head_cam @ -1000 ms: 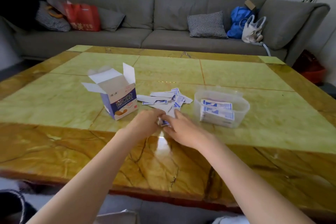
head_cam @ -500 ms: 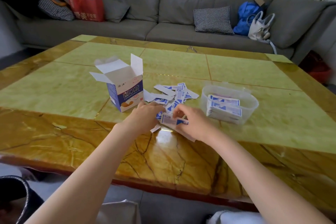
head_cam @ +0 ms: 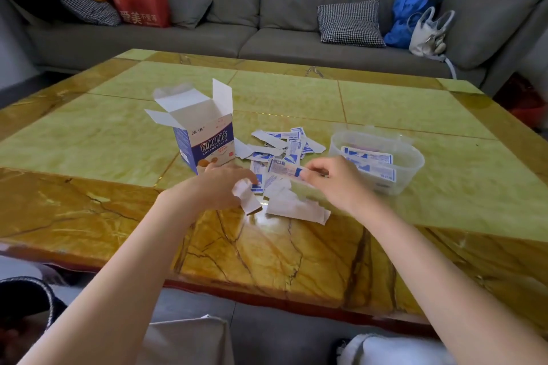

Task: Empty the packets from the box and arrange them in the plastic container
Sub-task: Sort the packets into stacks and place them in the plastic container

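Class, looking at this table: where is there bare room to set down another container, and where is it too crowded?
Bare: the table behind the box and plastic container toward the sofa, and left of the box. Crowded: between box and container, where loose packets and both hands lie.

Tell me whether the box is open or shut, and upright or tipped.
Open and upright. The box stands on its base on the table, its top flaps spread. Whether packets remain inside, cannot tell.

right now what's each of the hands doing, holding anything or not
Left hand: closed on a crumpled white paper packet.
Right hand: pinching one flat blue-and-white packet, lifted above the loose pile.
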`<state>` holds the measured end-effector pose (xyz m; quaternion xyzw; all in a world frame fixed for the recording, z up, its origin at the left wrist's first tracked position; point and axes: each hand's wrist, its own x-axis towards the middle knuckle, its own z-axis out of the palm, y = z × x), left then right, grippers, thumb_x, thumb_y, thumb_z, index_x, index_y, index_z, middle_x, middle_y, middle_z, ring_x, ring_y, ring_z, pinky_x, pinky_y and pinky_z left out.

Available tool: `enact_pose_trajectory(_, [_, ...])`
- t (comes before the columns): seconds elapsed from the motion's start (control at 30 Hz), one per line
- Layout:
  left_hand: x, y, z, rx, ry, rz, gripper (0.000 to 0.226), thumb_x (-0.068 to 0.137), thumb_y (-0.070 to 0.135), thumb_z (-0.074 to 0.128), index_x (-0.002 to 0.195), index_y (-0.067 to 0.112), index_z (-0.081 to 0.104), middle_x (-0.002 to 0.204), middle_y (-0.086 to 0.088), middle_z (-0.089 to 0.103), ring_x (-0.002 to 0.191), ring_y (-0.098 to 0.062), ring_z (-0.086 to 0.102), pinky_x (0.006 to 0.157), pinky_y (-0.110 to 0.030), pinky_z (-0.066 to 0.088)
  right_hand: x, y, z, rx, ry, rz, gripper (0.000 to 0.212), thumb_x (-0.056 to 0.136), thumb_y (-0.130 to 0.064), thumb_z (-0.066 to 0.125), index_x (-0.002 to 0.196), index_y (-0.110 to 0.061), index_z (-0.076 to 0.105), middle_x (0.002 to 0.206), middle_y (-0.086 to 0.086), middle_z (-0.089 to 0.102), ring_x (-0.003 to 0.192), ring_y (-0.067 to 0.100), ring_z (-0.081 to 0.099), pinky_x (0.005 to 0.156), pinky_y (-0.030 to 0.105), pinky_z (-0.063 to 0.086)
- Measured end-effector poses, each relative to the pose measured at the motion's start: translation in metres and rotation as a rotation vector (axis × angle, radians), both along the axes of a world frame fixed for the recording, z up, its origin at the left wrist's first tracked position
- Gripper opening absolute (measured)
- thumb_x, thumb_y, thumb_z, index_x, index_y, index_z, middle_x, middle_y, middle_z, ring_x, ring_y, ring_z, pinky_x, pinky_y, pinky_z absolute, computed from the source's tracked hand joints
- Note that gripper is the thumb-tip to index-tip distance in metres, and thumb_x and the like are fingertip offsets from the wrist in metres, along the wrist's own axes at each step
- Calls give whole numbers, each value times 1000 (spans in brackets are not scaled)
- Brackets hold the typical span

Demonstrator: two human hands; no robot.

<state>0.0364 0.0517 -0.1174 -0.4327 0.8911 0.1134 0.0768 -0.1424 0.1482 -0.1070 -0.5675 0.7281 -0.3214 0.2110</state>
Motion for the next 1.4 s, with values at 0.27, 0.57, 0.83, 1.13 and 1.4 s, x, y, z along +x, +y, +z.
enact_pose_trajectory(0.27, [17,-5,-4,-84,225,21,14,80,26,68,87,22,57,111,5,50,105,-17,37,89,-28,35,2,3,10,-117,-172,-83,9,78,-14,70,73,-16,63,74,-1,61,53,8,44,56,22,39])
enact_pose_trajectory(0.57, [-3,15,4,-270,540,-59,49,68,30,77,52,26,31,56,11,38,59,-4,35,65,-25,27,5,4,14,-143,-417,-96,12,79,0,67,79,-11,60,66,3,60,43,7,44,42,21,34])
enact_pose_trajectory(0.83, [-18,22,17,180,874,54,18,83,12,65,101,17,68,93,10,63,87,-3,61,75,-17,51,-7,6,17,-113,-890,-88,9,87,-6,59,80,-10,64,82,6,64,70,12,54,64,23,42])
enact_pose_trajectory(1.13, [-33,30,-9,-58,264,-191,47,87,34,59,131,26,46,134,8,48,126,-14,39,101,-27,35,-12,8,13,-217,10,-41,18,92,-11,53,108,-15,46,79,7,62,65,16,52,62,29,41])
enact_pose_trajectory(1.4, [-47,29,-10,-165,231,-200,23,86,32,59,107,22,59,104,5,60,104,-18,44,82,-28,29,-22,21,3,6,405,112,34,94,-6,45,125,-20,39,101,1,62,76,9,60,72,28,50])
